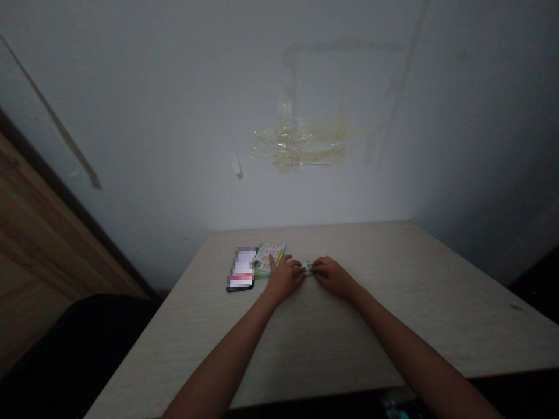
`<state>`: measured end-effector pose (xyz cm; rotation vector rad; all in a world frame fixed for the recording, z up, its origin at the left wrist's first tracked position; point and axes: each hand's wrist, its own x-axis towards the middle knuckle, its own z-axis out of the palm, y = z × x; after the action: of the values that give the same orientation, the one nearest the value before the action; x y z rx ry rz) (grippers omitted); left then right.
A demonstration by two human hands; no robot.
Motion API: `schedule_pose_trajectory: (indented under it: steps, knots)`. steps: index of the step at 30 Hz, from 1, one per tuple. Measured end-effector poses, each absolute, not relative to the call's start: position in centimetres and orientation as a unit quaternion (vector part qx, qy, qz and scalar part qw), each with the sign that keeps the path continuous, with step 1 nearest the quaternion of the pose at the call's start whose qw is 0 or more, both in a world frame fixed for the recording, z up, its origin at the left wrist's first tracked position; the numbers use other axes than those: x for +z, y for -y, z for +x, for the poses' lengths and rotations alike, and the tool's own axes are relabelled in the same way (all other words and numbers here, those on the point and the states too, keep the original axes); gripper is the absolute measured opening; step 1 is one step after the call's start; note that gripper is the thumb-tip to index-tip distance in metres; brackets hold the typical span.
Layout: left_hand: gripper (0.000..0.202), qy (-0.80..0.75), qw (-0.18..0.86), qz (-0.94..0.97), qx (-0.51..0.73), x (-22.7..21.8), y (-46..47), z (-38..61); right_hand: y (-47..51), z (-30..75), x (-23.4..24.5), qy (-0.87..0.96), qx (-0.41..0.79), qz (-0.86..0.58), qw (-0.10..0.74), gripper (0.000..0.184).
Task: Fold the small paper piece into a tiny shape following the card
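Both my hands rest on a pale wooden table [393,291], close together near its middle. My left hand [283,277] and my right hand [332,276] pinch a small pale folded piece of paper [308,269] between their fingertips, pressing it against the tabletop. The paper is mostly hidden by my fingers. Just left of my left hand lies a printed green and orange leaflet [267,256], partly under my thumb side, and beside it a phone [241,269] with a lit screen.
A white wall [174,116] stands right behind the table, with remains of yellowed tape [301,142]. A wooden panel [35,233] runs along the left. A dark shape [74,349] sits low at the left of the table.
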<state>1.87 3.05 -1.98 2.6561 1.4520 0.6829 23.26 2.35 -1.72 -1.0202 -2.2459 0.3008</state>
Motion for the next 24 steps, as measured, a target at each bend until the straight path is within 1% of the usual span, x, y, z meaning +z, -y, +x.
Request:
schedule_pose_trajectory:
  steps: [9,16,24]
  knots:
    - [0.021,-0.476,0.035,0.852,0.216,-2.01,-3.13,1.89,-3.02,23.56,-2.23,0.858,0.117,-0.39,0.313,0.021]
    - [0.021,-0.478,0.043,0.851,0.215,-1.96,-3.1,1.81,-3.1,23.66,-2.08,0.854,0.143,-0.392,0.31,0.021]
    - [0.022,-0.483,0.035,0.849,0.212,-1.64,-2.95,1.94,-3.31,23.63,-2.24,0.842,0.158,-0.407,0.316,0.018]
